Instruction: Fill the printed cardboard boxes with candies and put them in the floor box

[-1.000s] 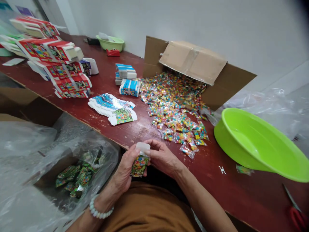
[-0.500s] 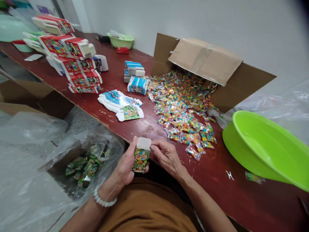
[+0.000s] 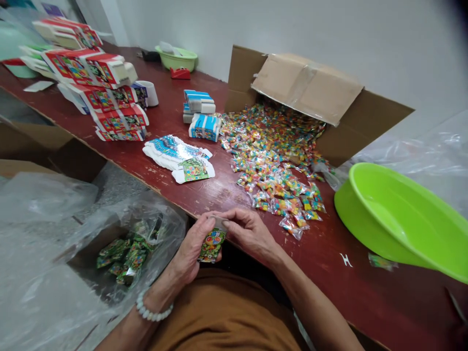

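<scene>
A small green printed candy box (image 3: 212,246) is upright over the table's front edge, its pale top flap folded partly down. My left hand (image 3: 193,243) is wrapped round the box's left side, thumb near the top. At the upper right corner, my right hand (image 3: 248,231) pinches the flap between thumb and fingers. Just beyond lies a fan of flat box blanks (image 3: 175,152), with a green blank (image 3: 195,169) in front. To the right spread many clear candy packets (image 3: 281,185).
A tipped cardboard carton (image 3: 310,87) stands behind the packets. On the right is a lime-green basin (image 3: 395,224). Stacked red boxes (image 3: 91,68) and blue box bundles (image 3: 204,127) are on the left. Below the edge sits a plastic-lined carton (image 3: 91,258) holding green packs (image 3: 126,256).
The box's top flap has been bent down from standing up. My right hand's fingers have moved left over the box top, and my left thumb now lies by the flap.
</scene>
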Available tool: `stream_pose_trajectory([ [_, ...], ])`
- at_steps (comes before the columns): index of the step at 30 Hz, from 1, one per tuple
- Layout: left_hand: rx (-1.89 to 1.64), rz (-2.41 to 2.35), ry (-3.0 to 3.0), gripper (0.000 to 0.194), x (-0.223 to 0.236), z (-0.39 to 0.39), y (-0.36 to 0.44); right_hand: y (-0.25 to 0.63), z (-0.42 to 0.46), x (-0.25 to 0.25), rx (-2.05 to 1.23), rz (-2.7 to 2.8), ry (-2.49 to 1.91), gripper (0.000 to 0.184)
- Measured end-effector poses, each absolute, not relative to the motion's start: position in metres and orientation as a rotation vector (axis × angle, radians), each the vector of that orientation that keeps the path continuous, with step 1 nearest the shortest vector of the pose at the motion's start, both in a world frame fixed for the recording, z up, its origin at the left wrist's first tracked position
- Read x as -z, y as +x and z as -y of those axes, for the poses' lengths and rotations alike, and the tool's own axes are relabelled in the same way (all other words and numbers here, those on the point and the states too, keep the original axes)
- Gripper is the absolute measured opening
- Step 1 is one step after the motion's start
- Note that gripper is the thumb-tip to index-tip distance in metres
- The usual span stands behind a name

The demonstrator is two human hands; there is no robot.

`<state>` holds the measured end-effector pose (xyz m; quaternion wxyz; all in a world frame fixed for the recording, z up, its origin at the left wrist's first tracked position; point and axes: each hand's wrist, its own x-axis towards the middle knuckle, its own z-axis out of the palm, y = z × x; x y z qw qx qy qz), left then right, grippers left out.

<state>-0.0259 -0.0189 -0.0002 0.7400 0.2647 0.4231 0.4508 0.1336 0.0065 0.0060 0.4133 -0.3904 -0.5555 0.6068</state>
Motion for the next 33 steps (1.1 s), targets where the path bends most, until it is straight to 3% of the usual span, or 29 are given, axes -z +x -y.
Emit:
stream_pose_trajectory([
  [6,-0.796,-0.779,0.308,0.031,0.004,0.016,-0.031,0.135,-0.003,0.003,-1.344,1.565,-1.010,0.026],
  [10,-0.751,-0.729,0.276,0.035,0.002,0.014,-0.032,0.138,-0.003,0.005,-0.922,1.803,-0.932,0.021],
  [12,-0.750,-0.725,0.256,0.036,0.000,0.012,-0.031,0.138,-0.003,0.004,-0.871,1.878,-0.883,0.020],
  [20,-0.854,-0.832,0.343,0.050,0.001,0.011,-0.027,0.129,-0.006,0.004,-1.529,1.395,-1.040,0.026],
  [26,-0.882,-0.919,0.472,0.056,0.001,0.011,-0.026,0.123,-0.012,0.000,-1.716,1.208,-0.984,0.023],
  [30,-0.860,-0.997,0.469,0.056,0.007,0.011,-0.029,0.123,-0.013,0.003,-1.647,1.288,-1.018,0.021],
  [33,-0.877,-1.016,0.454,0.045,0.012,0.010,-0.032,0.125,-0.013,0.005,-1.455,1.505,-0.998,0.020],
])
